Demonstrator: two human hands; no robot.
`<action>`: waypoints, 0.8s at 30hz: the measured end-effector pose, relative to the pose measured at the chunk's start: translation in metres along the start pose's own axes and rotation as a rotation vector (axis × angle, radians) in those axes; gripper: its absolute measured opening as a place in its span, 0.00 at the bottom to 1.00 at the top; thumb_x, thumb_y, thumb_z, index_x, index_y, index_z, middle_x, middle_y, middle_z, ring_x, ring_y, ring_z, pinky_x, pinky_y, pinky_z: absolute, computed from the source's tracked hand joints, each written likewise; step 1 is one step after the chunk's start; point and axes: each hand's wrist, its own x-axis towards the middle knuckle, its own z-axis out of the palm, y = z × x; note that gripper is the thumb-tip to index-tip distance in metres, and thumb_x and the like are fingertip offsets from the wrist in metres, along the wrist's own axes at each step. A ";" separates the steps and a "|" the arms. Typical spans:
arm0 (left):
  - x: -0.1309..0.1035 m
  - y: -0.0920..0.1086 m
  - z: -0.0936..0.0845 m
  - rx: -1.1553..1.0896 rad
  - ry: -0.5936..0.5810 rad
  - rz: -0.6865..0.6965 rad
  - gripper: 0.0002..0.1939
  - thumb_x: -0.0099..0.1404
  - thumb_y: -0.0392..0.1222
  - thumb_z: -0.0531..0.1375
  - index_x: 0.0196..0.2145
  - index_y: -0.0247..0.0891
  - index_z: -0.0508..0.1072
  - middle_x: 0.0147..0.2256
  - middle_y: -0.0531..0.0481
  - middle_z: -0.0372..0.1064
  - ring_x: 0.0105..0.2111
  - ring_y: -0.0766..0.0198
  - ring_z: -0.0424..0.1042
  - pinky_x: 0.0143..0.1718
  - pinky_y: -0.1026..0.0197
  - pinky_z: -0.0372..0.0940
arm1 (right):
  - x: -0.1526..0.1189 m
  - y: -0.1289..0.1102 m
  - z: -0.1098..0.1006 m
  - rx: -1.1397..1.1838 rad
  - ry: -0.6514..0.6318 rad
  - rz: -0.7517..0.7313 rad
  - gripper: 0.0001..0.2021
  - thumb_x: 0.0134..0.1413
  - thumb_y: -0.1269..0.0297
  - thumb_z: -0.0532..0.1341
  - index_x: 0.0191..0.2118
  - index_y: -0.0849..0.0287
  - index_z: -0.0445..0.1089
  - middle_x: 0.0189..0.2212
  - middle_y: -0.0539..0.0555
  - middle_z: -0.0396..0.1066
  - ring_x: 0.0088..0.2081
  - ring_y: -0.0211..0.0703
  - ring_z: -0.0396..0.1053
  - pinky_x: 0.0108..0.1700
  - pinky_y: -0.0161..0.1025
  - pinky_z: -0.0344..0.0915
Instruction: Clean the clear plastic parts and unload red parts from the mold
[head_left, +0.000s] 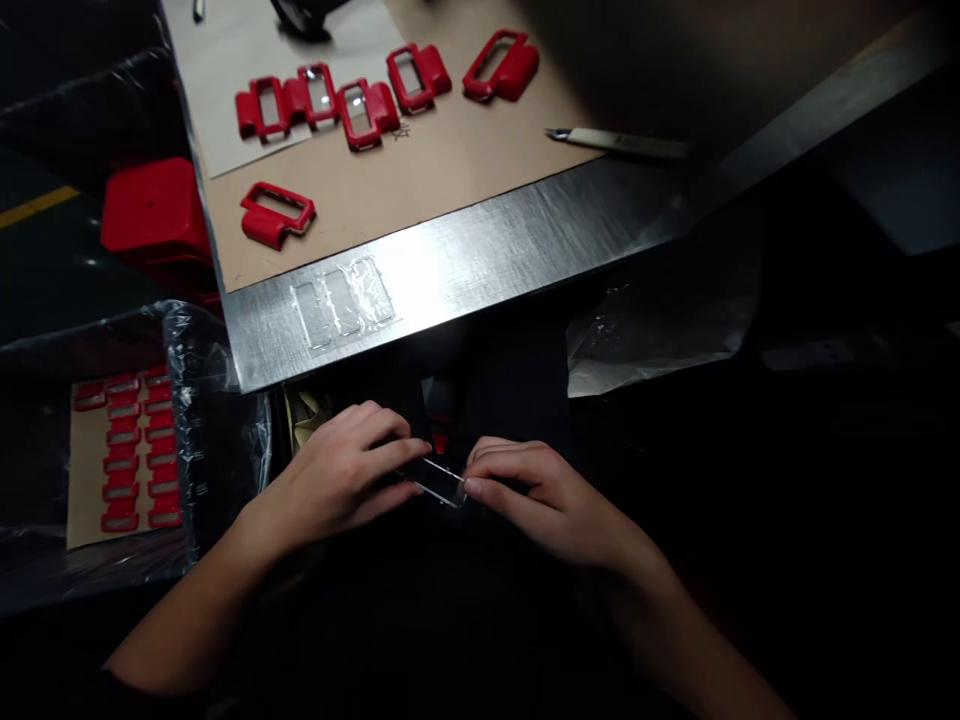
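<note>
Between my two hands, below the table edge, is a small clear rectangular plastic window (442, 482). My left hand (352, 465) grips its left end between thumb and fingers. The fingertips of my right hand (529, 485) pinch its right end. On the metal edge of the table lie several similar clear windows (343, 303). Beyond them, one red plastic frame (277, 213) rests near the left corner of the brown sheet. Farther back sit more red frames, among them one with a cutout (360, 115) and another (501, 66) to the right.
A craft knife (619, 142) lies at the right of the brown cardboard (450, 170). On my left stands a bin lined with clear plastic (225, 360), holding rows of red frames (121, 465) on cardboard. Behind it is a red stool (154, 205). The metal table edge (480, 265) runs before me.
</note>
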 end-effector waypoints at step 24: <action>-0.103 -0.040 0.000 0.380 0.392 -0.812 0.17 0.68 0.51 0.64 0.48 0.37 0.78 0.36 0.49 0.70 0.34 0.63 0.71 0.34 0.62 0.64 | 0.024 0.057 -0.048 0.062 1.314 -0.054 0.18 0.62 0.51 0.63 0.39 0.63 0.78 0.31 0.56 0.78 0.31 0.47 0.77 0.30 0.43 0.75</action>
